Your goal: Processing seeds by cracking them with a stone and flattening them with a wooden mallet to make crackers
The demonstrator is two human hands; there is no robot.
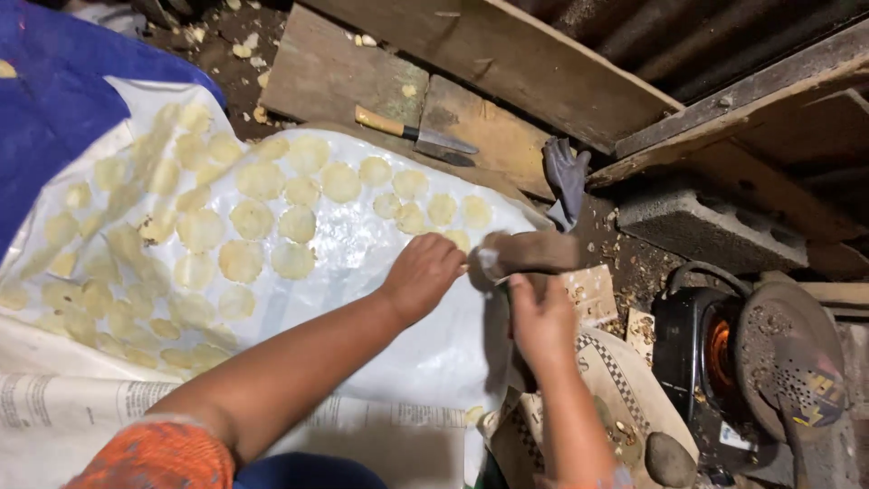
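Observation:
A white plastic sheet (380,263) lies spread before me, covered with several flat, pale yellow dough discs (252,218). My left hand (424,272) rests fingers-down on the sheet's right part, just beside a blurred brown wooden block (529,251). My right hand (540,317) is below that block, fingers curled up toward it; whether it grips the block I cannot tell because of blur. Under the block the edge of the sheet is lifted.
A knife (418,135) with a wooden handle lies on planks at the back. A dark glove (567,179) hangs to the right, near a concrete block (706,226). A glowing stove (715,349) and perforated ladle (789,358) sit far right. A stone (670,459) lies on printed sacks.

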